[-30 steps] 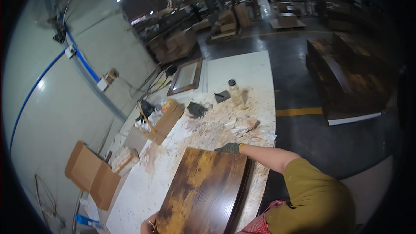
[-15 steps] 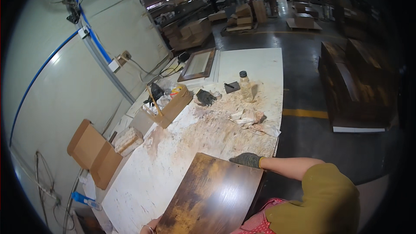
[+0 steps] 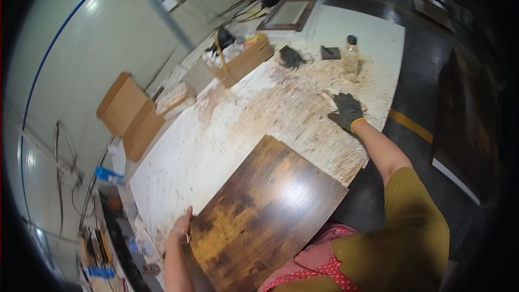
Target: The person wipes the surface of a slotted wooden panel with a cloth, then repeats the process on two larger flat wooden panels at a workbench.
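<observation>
A dark brown wood-grain board [image 3: 270, 200] with lighter worn-looking patches lies slanted over the near edge of the white worktable [image 3: 178, 162]. My bare left hand [image 3: 184, 227], a bracelet at its wrist, grips the board's left edge; some of its fingers are hidden. Beyond the board, my right hand [image 3: 347, 111], in a dark grey-green work glove with a yellow cuff, rests with fingers spread on a crumpled pale rag [image 3: 326, 97]. Most of the rag is covered by the glove. A bottle with a black cap [image 3: 351, 60] stands just past that hand.
Farther back are a loose dark glove [image 3: 292, 57], a small dark pad [image 3: 331, 53], a cardboard box of odds and ends [image 3: 248, 62] and a framed panel [image 3: 286, 15]. An open carton [image 3: 130, 116] sits at the left by the wall. Dark stacked panels [image 3: 465, 130] stand right.
My right hand has left the board's far edge and reached forward onto the rag. My left hand now shows more fully at the board's left edge. The view has shifted.
</observation>
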The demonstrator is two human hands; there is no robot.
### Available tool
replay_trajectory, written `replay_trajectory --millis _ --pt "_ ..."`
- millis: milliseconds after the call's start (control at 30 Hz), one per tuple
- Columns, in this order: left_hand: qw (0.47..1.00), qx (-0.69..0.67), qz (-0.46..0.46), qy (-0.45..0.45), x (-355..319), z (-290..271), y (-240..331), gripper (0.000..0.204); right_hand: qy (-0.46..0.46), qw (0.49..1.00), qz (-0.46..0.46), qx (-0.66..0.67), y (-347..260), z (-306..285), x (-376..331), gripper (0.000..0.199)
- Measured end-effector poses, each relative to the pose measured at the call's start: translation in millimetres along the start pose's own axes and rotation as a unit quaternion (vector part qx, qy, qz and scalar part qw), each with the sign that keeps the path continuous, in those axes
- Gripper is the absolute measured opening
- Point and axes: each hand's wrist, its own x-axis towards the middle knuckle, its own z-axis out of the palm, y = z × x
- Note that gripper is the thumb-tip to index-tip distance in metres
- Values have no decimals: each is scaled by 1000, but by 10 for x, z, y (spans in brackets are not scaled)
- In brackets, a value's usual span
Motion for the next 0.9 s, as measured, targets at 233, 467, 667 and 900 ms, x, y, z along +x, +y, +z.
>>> replay_trajectory --millis 233,467,667,900 --pt "939 111 194 261 -503 -29 -723 53 101 942 -24 318 -242 -548 37 50" --pt "970 153 10 188 -556 36 -797 64 140 749 -596 253 -2975 -592 -1703 27" --pt "970 74 40 229 -608 77 -789 63 97 870 -476 86 -2840 -482 -931 38" --pt "968 63 52 236 -672 57 -722 63 213 883 -409 89 -1982 -877 -912 35"
